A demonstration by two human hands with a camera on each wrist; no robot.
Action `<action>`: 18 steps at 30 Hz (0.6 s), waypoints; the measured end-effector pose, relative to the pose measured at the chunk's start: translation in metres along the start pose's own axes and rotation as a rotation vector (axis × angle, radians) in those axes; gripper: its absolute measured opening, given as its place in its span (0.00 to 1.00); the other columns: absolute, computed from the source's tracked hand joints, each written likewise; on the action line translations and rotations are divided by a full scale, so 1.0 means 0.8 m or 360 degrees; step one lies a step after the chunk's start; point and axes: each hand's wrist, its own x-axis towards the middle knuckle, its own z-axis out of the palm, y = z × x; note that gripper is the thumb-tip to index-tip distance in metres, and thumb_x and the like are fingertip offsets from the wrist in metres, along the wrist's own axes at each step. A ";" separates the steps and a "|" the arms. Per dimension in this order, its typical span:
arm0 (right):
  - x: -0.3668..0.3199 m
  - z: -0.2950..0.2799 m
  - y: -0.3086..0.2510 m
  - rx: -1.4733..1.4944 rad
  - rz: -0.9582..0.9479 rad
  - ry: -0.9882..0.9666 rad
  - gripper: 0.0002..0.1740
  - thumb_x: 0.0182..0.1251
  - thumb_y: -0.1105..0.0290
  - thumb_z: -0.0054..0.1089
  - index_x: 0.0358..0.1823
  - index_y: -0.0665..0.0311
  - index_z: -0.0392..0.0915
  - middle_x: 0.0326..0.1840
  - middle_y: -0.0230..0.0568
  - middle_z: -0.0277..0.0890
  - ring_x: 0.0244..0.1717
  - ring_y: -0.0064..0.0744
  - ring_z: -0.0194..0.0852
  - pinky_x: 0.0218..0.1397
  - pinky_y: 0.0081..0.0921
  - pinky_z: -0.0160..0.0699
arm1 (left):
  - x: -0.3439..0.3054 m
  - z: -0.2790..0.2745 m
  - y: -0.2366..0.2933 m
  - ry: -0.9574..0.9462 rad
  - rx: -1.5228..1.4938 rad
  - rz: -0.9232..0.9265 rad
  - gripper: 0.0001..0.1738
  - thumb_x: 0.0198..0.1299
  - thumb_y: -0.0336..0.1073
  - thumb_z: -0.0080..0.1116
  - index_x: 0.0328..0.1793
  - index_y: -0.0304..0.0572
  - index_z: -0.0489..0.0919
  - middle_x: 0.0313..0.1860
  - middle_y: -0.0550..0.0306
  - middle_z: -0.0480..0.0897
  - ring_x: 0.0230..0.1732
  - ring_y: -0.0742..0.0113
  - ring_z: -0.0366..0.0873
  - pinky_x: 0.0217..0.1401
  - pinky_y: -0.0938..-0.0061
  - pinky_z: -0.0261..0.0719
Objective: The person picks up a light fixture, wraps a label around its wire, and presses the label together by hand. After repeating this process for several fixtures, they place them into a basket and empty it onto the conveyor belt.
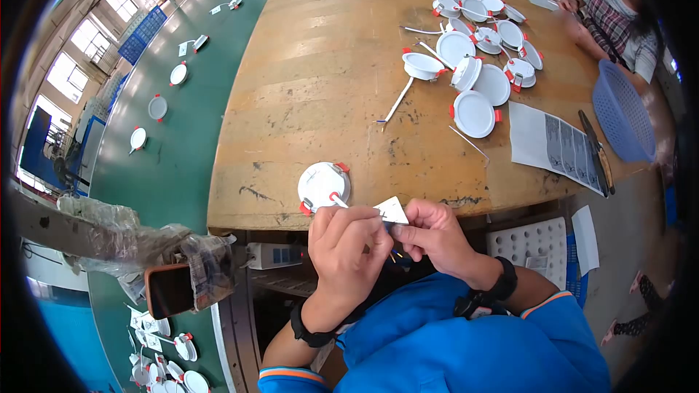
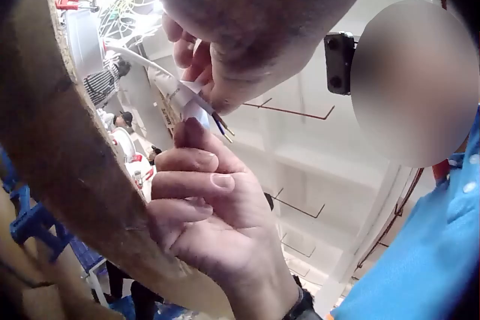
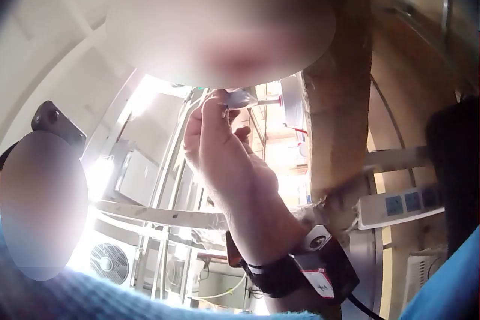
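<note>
A round white downlight (image 1: 320, 183) with red clips lies at the table's front edge, its white cable (image 2: 142, 61) running into the hands. My left hand (image 1: 344, 247) pinches this cable near its end, where blue and brownish wires (image 2: 222, 126) with bare tips stick out. My right hand (image 1: 441, 239) pinches a small white label (image 1: 392, 210) between thumb and forefinger, right beside the cable end. In the left wrist view the right hand (image 2: 214, 204) is below the left hand (image 2: 262, 35), fingertip at the label. Fingers partly hide the label.
Many white downlights (image 1: 475, 113) are piled at the table's far right. Beside them are a printed sheet (image 1: 531, 135), scissors (image 1: 597, 151) and a purple basket (image 1: 625, 113). On the left runs a green conveyor (image 1: 178, 167) with downlights; a phone (image 1: 169, 292) is mounted near it. Another person sits at right.
</note>
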 end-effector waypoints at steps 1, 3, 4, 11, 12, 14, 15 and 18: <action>0.000 0.000 0.000 -0.0003 0.0007 -0.0003 0.05 0.60 0.73 0.57 0.29 0.64 0.71 0.17 0.28 0.69 0.15 0.12 0.63 0.15 0.10 0.58 | 0.000 -0.001 0.000 0.0004 0.0002 -0.0011 0.11 0.33 0.19 0.61 0.25 0.39 0.74 0.28 0.56 0.79 0.29 0.61 0.72 0.32 0.73 0.69; -0.004 0.004 -0.009 -0.0175 -0.0004 0.0032 0.06 0.58 0.73 0.59 0.33 0.65 0.72 0.17 0.28 0.69 0.15 0.12 0.64 0.16 0.10 0.59 | -0.001 -0.002 -0.001 0.0008 -0.0006 -0.0020 0.11 0.33 0.19 0.61 0.24 0.39 0.74 0.28 0.56 0.79 0.29 0.61 0.72 0.32 0.73 0.69; -0.006 0.005 -0.015 -0.0263 -0.0012 0.0051 0.07 0.58 0.72 0.60 0.35 0.66 0.72 0.18 0.28 0.69 0.16 0.11 0.64 0.16 0.10 0.60 | -0.002 -0.002 -0.001 0.0008 -0.0017 -0.0015 0.11 0.33 0.19 0.60 0.25 0.39 0.74 0.28 0.56 0.79 0.29 0.61 0.72 0.32 0.73 0.69; -0.012 -0.006 -0.017 -0.0248 -0.0011 0.0051 0.12 0.57 0.72 0.62 0.40 0.68 0.73 0.20 0.27 0.71 0.16 0.10 0.63 0.16 0.09 0.61 | -0.006 0.003 -0.004 0.0022 -0.0011 -0.0041 0.11 0.33 0.19 0.60 0.26 0.39 0.75 0.29 0.56 0.79 0.29 0.60 0.73 0.32 0.73 0.69; -0.011 -0.003 -0.017 -0.0226 -0.0018 0.0079 0.11 0.57 0.72 0.61 0.39 0.68 0.74 0.20 0.27 0.72 0.16 0.09 0.63 0.16 0.09 0.61 | -0.007 0.002 -0.003 0.0010 0.0000 -0.0048 0.11 0.33 0.19 0.60 0.26 0.39 0.75 0.29 0.56 0.79 0.29 0.60 0.73 0.32 0.73 0.69; -0.008 0.001 -0.016 -0.0188 -0.0033 0.0127 0.10 0.58 0.72 0.61 0.39 0.68 0.74 0.21 0.27 0.73 0.16 0.09 0.63 0.16 0.08 0.60 | -0.006 0.001 -0.001 0.0000 0.0023 -0.0051 0.11 0.33 0.18 0.60 0.26 0.39 0.75 0.29 0.55 0.79 0.30 0.59 0.73 0.33 0.73 0.70; -0.006 0.002 -0.012 -0.0183 -0.0046 0.0147 0.09 0.58 0.72 0.60 0.38 0.68 0.74 0.21 0.27 0.73 0.16 0.09 0.63 0.16 0.08 0.60 | -0.005 0.000 -0.001 -0.0009 0.0016 -0.0052 0.11 0.33 0.18 0.60 0.25 0.39 0.74 0.29 0.55 0.79 0.30 0.59 0.74 0.33 0.73 0.70; -0.001 0.005 -0.006 -0.0180 -0.0052 0.0184 0.08 0.59 0.71 0.59 0.37 0.67 0.75 0.19 0.26 0.71 0.16 0.08 0.62 0.16 0.08 0.59 | -0.005 -0.002 -0.001 0.0001 -0.0029 -0.0065 0.11 0.33 0.18 0.60 0.25 0.38 0.74 0.28 0.55 0.79 0.30 0.59 0.74 0.33 0.72 0.70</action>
